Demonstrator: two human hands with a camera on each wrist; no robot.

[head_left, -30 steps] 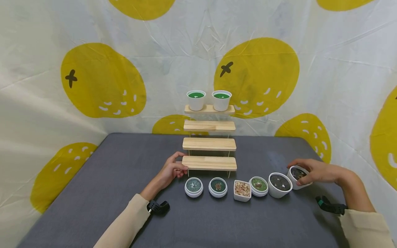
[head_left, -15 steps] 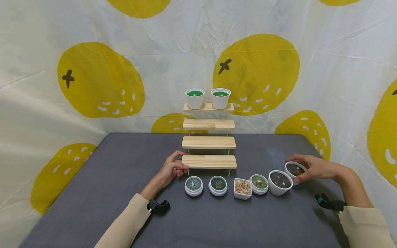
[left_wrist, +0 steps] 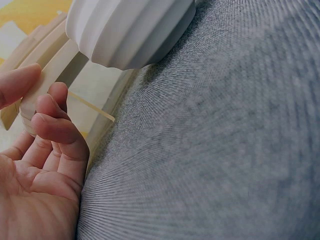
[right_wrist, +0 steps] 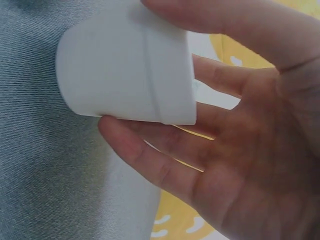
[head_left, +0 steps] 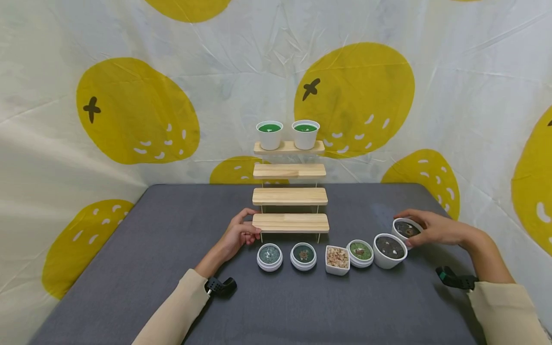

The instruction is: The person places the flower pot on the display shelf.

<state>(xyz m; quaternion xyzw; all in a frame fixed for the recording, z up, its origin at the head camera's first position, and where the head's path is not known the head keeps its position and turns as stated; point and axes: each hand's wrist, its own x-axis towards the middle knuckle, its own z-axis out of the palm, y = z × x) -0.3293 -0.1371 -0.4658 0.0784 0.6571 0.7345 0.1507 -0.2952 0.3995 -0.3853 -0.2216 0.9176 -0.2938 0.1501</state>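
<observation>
My left hand (head_left: 234,237) holds the left end of the lowest board of a wooden step stand (head_left: 291,223). In the left wrist view its thumb lies along the board and the fingers curl below. My right hand (head_left: 444,230) grips a white pot (head_left: 407,229) with dark filling, thumb and fingers around its sides. The right wrist view shows this pot's plain white wall (right_wrist: 110,70) close to the grey cloth. Just in front stands another white pot (head_left: 390,249) with dark filling; whether the two touch I cannot tell.
Two white cups with green tops, a left cup (head_left: 270,138) and a right cup (head_left: 305,137), stand on the top board. In front of the stand sit round jars (head_left: 269,257), a square dish (head_left: 337,261) of pale chips and a green-filled jar (head_left: 360,253). Printed cloth hangs behind.
My right hand has shifted the dark-filled pot left and toward the back, behind its neighbour. My left hand keeps its place on the lowest board. The head view has tilted slightly.
</observation>
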